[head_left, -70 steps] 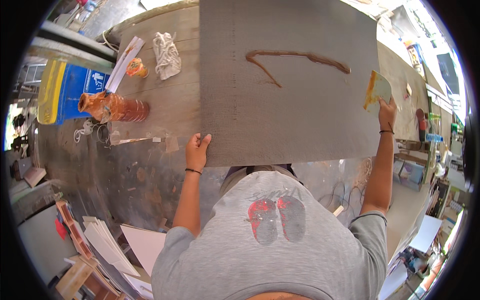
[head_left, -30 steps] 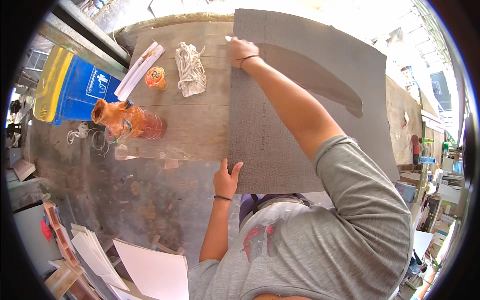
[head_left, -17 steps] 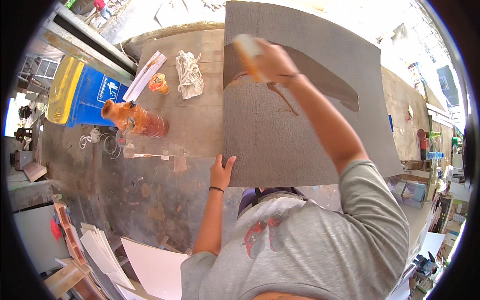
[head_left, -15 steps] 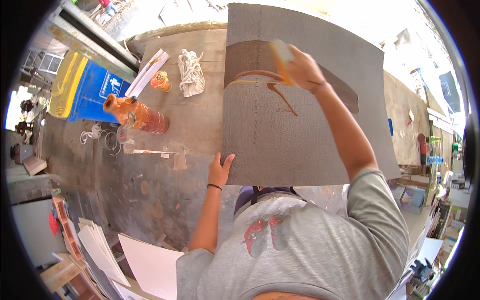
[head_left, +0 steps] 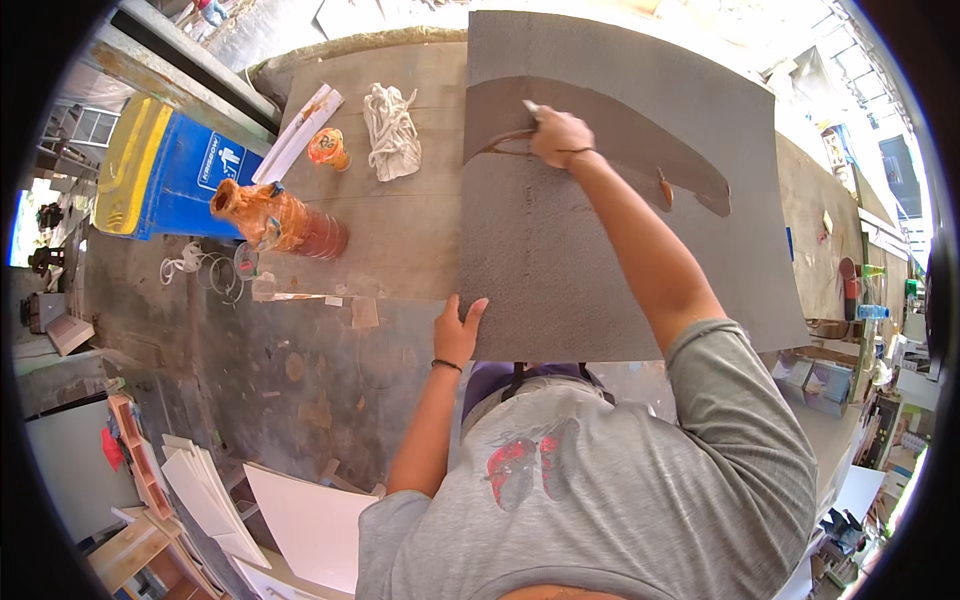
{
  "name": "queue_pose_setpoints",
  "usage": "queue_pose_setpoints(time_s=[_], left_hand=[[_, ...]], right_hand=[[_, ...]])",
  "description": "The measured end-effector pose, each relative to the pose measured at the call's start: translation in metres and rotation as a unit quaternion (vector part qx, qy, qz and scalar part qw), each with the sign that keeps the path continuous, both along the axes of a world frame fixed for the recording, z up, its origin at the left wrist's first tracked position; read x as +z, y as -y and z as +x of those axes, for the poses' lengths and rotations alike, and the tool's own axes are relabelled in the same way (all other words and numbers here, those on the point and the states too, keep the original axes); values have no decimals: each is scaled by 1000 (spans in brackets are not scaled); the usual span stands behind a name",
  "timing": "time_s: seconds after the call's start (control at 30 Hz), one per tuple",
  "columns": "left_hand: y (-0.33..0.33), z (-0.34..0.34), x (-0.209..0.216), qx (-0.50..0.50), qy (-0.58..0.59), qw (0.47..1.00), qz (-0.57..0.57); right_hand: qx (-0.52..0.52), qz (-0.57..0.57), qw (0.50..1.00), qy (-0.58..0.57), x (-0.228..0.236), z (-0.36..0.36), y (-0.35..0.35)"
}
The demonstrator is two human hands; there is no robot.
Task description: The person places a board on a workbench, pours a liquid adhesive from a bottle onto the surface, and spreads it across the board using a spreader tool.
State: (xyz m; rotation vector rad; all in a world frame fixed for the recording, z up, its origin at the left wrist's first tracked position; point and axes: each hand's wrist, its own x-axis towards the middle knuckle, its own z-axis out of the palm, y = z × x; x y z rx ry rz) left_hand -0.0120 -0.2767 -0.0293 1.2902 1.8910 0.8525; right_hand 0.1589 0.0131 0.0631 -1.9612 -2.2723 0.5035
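A large grey textured sheet (head_left: 620, 290) lies over the table's right part and juts past its near edge. Across its far half runs a dark brown wet band (head_left: 640, 130) of spread glue, with a thicker orange-brown streak (head_left: 512, 146) on the left and a small blob (head_left: 665, 187) on the right. My right hand (head_left: 562, 137) is closed round a flat scraper (head_left: 530, 106), its pale end showing, at the band's left part. My left hand (head_left: 458, 332) holds the sheet's near left edge, thumb on top; some fingers are hidden.
On the wooden table (head_left: 410, 230) lie a crumpled white cloth (head_left: 392, 132), an orange-smeared cup (head_left: 329, 150), a pale strip (head_left: 300, 133) and a glue-coated bottle (head_left: 285, 225) with its top cut off. A blue and yellow bin (head_left: 185, 170) stands at left; white panels (head_left: 310, 520) lean nearby.
My right hand has swept left and slightly down with the scraper. The long diagonal streak below the band is gone, and a blob shows at the right. My left hand still holds the edge.
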Motion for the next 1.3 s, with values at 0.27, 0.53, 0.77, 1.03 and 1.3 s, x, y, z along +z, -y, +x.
queue_pose_setpoints(time_s=[0.27, 0.53, 0.77, 1.03, 1.3], left_hand=[[-2, -2, 0, -8, 26, 1000, 5], [-1, -9, -1, -6, 55, 998, -18], [-1, -1, -8, -26, 50, 998, -19], [-1, -8, 0, -42, 61, 996, -42], [0, -4, -5, -24, 14, 999, 20]], right_hand=[[262, 2, 962, -75, 11, -135, 95], [44, 51, 988, -141, 71, 14, 95], [15, 60, 980, 190, -36, 92, 102], [-166, -6, 985, 43, 26, 125, 92], [-310, -70, 948, -10, 2, 125, -8]])
